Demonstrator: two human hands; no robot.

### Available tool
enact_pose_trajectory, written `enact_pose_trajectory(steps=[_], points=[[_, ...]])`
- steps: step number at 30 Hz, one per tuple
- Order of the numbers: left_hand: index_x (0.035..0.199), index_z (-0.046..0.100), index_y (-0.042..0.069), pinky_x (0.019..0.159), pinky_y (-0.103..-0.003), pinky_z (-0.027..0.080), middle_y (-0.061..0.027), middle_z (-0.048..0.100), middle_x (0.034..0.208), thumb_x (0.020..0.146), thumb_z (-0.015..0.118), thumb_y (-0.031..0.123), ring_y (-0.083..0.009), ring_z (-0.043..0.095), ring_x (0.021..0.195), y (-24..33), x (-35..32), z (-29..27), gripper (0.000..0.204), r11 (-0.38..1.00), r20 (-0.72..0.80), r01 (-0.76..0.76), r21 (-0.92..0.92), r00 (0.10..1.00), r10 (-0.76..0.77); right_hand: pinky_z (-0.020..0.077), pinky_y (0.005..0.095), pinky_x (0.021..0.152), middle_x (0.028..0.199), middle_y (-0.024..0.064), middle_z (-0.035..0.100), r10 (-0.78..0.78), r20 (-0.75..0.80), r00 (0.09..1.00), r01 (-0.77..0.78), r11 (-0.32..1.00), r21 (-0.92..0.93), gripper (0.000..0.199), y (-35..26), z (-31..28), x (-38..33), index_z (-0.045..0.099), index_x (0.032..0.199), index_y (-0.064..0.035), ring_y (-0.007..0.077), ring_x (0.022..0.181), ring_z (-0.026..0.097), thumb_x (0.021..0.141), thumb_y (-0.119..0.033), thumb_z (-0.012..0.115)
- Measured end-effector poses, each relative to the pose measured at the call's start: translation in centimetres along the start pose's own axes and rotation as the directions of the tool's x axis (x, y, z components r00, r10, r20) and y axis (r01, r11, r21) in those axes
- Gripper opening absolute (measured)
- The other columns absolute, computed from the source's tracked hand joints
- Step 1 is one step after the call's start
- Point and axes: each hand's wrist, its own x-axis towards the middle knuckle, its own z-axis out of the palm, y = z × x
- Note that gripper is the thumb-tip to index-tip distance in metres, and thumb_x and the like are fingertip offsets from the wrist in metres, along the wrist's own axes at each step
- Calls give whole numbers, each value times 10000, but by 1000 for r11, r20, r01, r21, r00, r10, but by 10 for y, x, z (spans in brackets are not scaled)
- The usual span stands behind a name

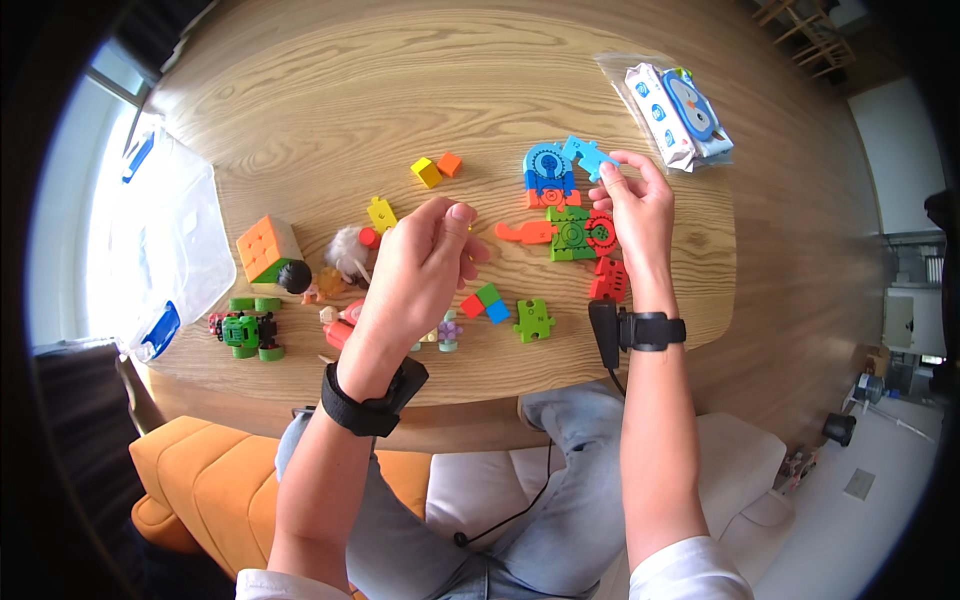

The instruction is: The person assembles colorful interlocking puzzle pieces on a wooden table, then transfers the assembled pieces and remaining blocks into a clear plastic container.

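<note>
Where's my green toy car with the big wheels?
In the head view, the green toy car is on the table's lower left part, just below the orange-topped puzzle cube and right of the clear box's blue latch.

From seven o'clock in the head view, your left forearm (315, 490) slants toward one, its fingers partly curled on your left hand (425, 255). Your right forearm (662, 440) enters at five o'clock; at two, your right hand (640, 208) is closed in a pinch.
</note>
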Motion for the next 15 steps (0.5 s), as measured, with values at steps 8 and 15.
enact_pose_trajectory(steps=[8,15], points=[[1009,634,-27,629,-284,508,-62,712,801,1120,506,285,-100,620,684,-1,-1,-2,355,1000,-55,-7,-10,998,6,483,243,628,872,50,755,47,-72,996,-56,991,-119,331,4,10,9,712,1252,-31,77,744,661,956,-154,796],[1013,636,-26,638,-281,501,-55,703,800,1120,503,270,-95,610,697,-1,-4,-10,342,1000,-41,12,11,999,-12,507,262,751,936,82,773,-26,-50,998,16,981,-195,342,19,21,22,719,1288,-23,87,829,649,966,-124,774]])
